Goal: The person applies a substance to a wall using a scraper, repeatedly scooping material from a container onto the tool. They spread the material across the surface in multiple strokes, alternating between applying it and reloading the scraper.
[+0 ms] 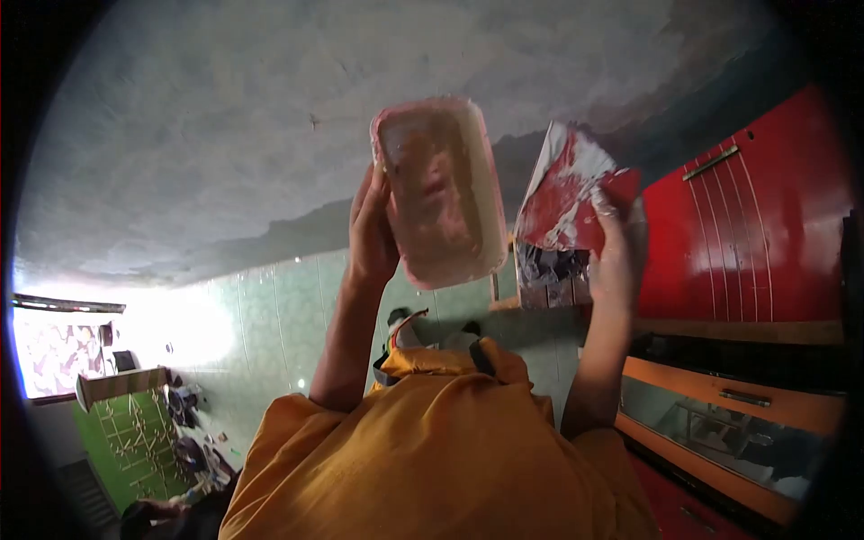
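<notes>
My left hand (371, 236) is raised and grips the left edge of a pink, translucent rectangular container (441, 189), held up with its flat face toward the camera. My right hand (616, 261) is raised beside it and holds a torn red and white packet (571, 193). The packet's edge is close to the container's right side; whether they touch is unclear. Both forearms rise out of a mustard-orange garment (432, 450) that fills the bottom of the view.
Glossy red cabinet doors (765, 225) with bar handles stand at the right, above an orange-framed glass-front unit (729, 405). A pale green tiled wall (270, 306) lies behind the arms. A bright window (54, 351) glares at the left. Grey ceiling (225, 117) spans the top.
</notes>
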{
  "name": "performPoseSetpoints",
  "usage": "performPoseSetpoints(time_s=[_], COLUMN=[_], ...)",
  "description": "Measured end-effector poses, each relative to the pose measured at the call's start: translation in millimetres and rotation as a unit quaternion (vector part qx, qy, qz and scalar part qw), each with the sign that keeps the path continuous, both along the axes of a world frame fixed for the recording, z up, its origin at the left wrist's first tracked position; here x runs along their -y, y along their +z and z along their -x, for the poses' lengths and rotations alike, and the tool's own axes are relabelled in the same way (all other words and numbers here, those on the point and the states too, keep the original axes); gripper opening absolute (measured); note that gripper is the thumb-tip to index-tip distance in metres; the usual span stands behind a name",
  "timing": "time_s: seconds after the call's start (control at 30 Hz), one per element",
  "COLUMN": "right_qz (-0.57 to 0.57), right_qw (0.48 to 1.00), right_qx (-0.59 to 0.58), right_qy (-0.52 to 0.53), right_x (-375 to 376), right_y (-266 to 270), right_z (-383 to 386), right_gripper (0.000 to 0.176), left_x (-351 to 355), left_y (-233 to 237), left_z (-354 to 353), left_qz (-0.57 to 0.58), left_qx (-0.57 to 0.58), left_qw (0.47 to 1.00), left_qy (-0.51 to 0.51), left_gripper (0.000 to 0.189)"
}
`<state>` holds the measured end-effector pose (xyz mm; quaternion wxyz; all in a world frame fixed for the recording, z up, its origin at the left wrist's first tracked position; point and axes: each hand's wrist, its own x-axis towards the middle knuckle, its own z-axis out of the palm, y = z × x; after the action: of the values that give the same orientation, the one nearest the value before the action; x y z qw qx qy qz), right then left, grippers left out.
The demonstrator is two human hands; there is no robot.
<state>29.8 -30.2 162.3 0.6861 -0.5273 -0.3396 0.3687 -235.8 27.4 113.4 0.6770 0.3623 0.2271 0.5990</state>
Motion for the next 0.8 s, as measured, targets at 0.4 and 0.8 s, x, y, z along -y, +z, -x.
performPoseSetpoints(time_s=[0.4,0.8], right_qz=[-0.054,-0.001], right_qw=[0.86,0.888], right_qx=[0.489,0.429], right_qy=[0.134,0.167], right_x=[24.5,30.9], right_y=[15.6,-27.7], right_z=[24.1,-4.8], right_gripper=[0.043,0.041], left_x=[45.6,56.2], left_y=[-35.3,-74.2], left_z=[-101.1,-131.3], left_qz=[-0.052,0.036], left_qx=[0.042,0.073], left_qw=[0.997,0.997], left_qy=[0.036,-0.002], left_gripper=[0.069,0.066])
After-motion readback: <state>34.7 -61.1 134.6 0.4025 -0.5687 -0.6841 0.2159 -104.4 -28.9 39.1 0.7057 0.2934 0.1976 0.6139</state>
